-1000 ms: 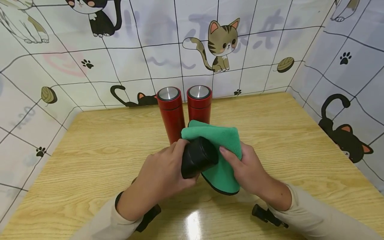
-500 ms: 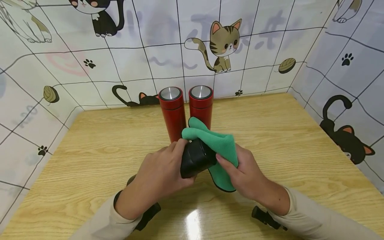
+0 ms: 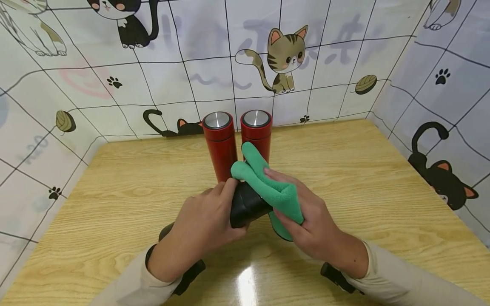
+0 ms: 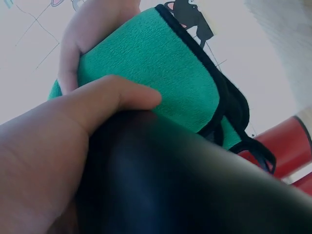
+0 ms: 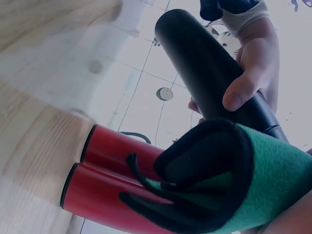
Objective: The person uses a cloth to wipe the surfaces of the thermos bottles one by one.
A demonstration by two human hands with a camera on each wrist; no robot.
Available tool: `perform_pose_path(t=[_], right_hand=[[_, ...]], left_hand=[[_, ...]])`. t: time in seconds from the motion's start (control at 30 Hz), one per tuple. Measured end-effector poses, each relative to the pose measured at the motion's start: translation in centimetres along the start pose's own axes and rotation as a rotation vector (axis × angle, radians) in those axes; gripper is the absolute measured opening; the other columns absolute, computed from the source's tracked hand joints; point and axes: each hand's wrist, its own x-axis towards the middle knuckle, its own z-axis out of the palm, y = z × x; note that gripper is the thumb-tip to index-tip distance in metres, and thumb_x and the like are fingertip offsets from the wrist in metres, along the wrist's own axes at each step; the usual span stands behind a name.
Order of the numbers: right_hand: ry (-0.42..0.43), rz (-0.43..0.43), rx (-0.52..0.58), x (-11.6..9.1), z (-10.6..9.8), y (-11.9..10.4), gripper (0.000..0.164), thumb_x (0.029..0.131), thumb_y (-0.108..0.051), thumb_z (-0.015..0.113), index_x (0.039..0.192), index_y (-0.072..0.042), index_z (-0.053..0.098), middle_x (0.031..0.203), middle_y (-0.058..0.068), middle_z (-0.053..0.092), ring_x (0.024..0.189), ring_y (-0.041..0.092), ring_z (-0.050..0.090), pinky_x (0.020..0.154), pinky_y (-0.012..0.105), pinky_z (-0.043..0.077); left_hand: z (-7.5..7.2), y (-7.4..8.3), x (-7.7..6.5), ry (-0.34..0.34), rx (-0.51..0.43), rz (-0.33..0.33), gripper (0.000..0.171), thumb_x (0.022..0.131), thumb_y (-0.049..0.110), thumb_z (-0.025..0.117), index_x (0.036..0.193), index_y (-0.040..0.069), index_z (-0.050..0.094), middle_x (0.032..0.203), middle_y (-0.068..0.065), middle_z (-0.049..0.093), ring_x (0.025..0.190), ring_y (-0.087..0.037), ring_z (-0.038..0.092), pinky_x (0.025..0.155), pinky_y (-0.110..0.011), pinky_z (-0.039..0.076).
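Lt wood tbl [image 3: 134, 191], 2 red flasks [image 3: 220, 155] [image 3: 257, 135] upright on it, side by side

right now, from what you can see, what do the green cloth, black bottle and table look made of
Green cloth: probably microfibre or terry fabric; soft and matte, with a fine fuzzy nap.
Black bottle: perhaps coated metal, possibly plastic; smooth surface with a soft sheen.
Table: wood or wood-look laminate, I can't tell which; pale grain lines, a bright reflection suggesting a glossy finish.

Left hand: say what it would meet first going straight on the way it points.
The left hand, holding the black bottle, would probably meet the green cloth first, though whether hand and cloth touch is hard to tell.
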Motion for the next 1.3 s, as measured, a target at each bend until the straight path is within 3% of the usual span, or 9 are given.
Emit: perform_pose_path(t=[0.37, 0.63, 0.73, 0.93, 1.13, 1.3], right_hand=[[0.011, -0.070, 0.011, 0.18, 0.10, -0.06, 0.041, 0.094, -0.017, 0.049, 0.128, 0.006, 0.049, 0.133, 0.021, 0.048, 0.127, 0.031, 0.044, 0.107, 0.029, 0.036], [-0.003, 0.066, -0.041, -0.29, -0.11, -0.09, 0.043, 0.092, -0.012, 0.052, 0.132, 0.000, 0.046, 0.135, 0.016, 0.048, 0.126, 0.027, 0.047, 0.104, 0.023, 0.038], [0.001, 0.074, -0.045, -0.30, -0.15, -0.16, 0.042, 0.091, -0.011, 0.053, 0.132, -0.001, 0.047, 0.135, 0.016, 0.049, 0.125, 0.027, 0.047, 0.104, 0.023, 0.038], [0.018, 0.005, -0.019, -0.06, -0.06, -0.27, 0.043, 0.092, -0.016, 0.052, 0.129, 0.006, 0.046, 0.132, 0.018, 0.050, 0.124, 0.027, 0.048, 0.103, 0.023, 0.039], [0.044, -0.108, -0.026, 0.09, 0.01, -0.16, 0.042, 0.093, -0.019, 0.051, 0.125, 0.010, 0.050, 0.130, 0.021, 0.051, 0.123, 0.030, 0.047, 0.105, 0.027, 0.038], [0.046, -0.111, -0.027, 0.17, 0.01, -0.02, 0.041, 0.094, -0.019, 0.049, 0.125, 0.008, 0.051, 0.130, 0.022, 0.050, 0.125, 0.029, 0.048, 0.106, 0.028, 0.037]], left_hand=[[-0.31, -0.19, -0.05, 0.005, 0.002, -0.011, 0.066, 0.058, 0.050, 0.072, 0.106, 0.014, 0.045, 0.078, 0.002, 0.057, 0.056, -0.010, 0.050, 0.042, -0.026, 0.041], [-0.37, 0.11, -0.24, -0.030, -0.017, -0.005, 0.067, 0.059, 0.054, 0.070, 0.108, 0.016, 0.044, 0.076, 0.004, 0.057, 0.053, -0.008, 0.047, 0.041, -0.022, 0.036], [-0.47, 0.05, -0.27, -0.020, -0.019, -0.004, 0.067, 0.059, 0.054, 0.070, 0.108, 0.016, 0.044, 0.077, 0.004, 0.057, 0.054, -0.008, 0.048, 0.041, -0.022, 0.036], [-0.45, -0.09, -0.17, 0.002, -0.008, -0.021, 0.064, 0.060, 0.052, 0.069, 0.107, 0.016, 0.044, 0.077, 0.004, 0.057, 0.054, -0.008, 0.048, 0.041, -0.023, 0.037], [-0.35, 0.39, -0.22, -0.042, -0.046, -0.002, 0.065, 0.059, 0.052, 0.071, 0.106, 0.015, 0.044, 0.077, 0.005, 0.058, 0.053, -0.007, 0.047, 0.042, -0.021, 0.036], [-0.75, 0.68, -0.55, -0.076, -0.076, 0.003, 0.066, 0.059, 0.055, 0.070, 0.108, 0.018, 0.044, 0.079, 0.007, 0.058, 0.053, -0.004, 0.047, 0.043, -0.020, 0.035]])
